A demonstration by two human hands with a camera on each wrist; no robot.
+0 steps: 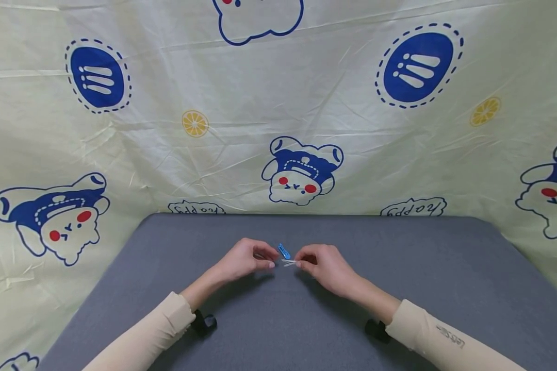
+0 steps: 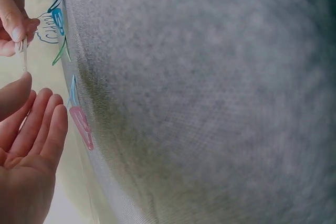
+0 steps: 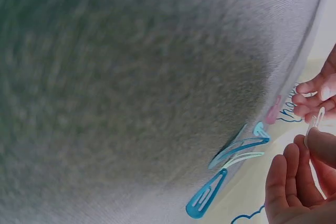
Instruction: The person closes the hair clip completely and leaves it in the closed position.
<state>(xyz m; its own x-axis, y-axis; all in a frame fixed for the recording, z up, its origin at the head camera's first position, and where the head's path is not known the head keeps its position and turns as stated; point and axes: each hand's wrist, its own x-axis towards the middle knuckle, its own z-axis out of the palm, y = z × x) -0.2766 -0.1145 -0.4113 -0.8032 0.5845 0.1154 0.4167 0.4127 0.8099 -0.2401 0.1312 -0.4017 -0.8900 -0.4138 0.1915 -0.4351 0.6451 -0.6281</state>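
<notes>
My right hand [image 1: 328, 269] pinches a white snap hair clip [image 1: 289, 262] between thumb and fingertips, just above the grey table. In the head view the clip looks spread into a narrow V. Across from it, my left hand [image 1: 248, 259] hovers close with its fingers loosely bent and a small gap to the clip. The left wrist view shows the left thumb [image 2: 16, 95] close to the lower end of the clip; whether they touch I cannot tell. Beyond both hands lies a blue snap hair clip [image 1: 284, 251].
Around the blue clip lie a pink clip [image 2: 82, 127], a green clip [image 2: 61, 51], a light blue clip [image 2: 72, 90] and a dark teal clip [image 3: 241, 146]. The grey table [image 1: 278, 324] ends at a printed cloth [image 1: 241, 170] hanging behind it.
</notes>
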